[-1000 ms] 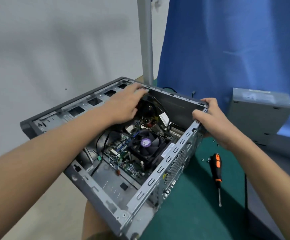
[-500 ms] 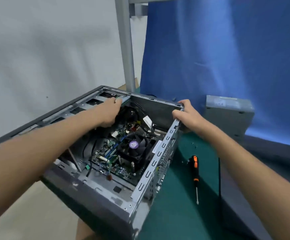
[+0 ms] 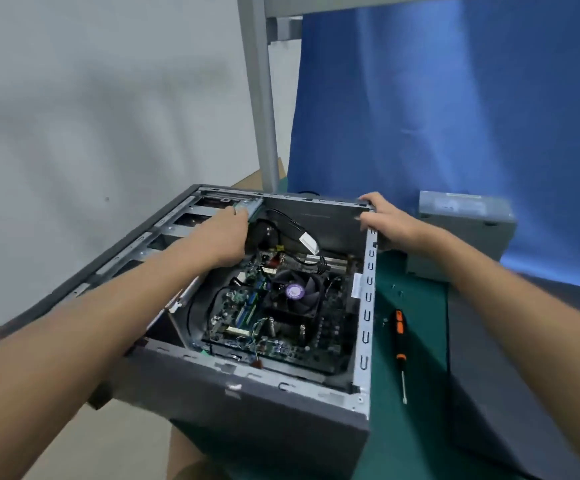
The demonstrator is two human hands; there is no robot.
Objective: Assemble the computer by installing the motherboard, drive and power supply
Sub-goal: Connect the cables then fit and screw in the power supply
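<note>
- Both hands clamp the case (image 3: 264,410) at its far rim: left hand (image 3: 226,233) at the far-left corner, right hand (image 3: 385,220) curled over the far-right corner, well apart.
- Case sits on the mat (image 3: 416,427), open side up, with the motherboard (image 3: 332,306) inside under the fan (image 3: 295,292).
- PSU (image 3: 465,216) is outside the case, just beyond the right hand, long side left-right. Right hand is nearer, so I'd reach with it.
- Count: 1 case, 1 motherboard, 1 PSU, 1 screwdriver (image 3: 400,337). No loose drive visible.
</note>
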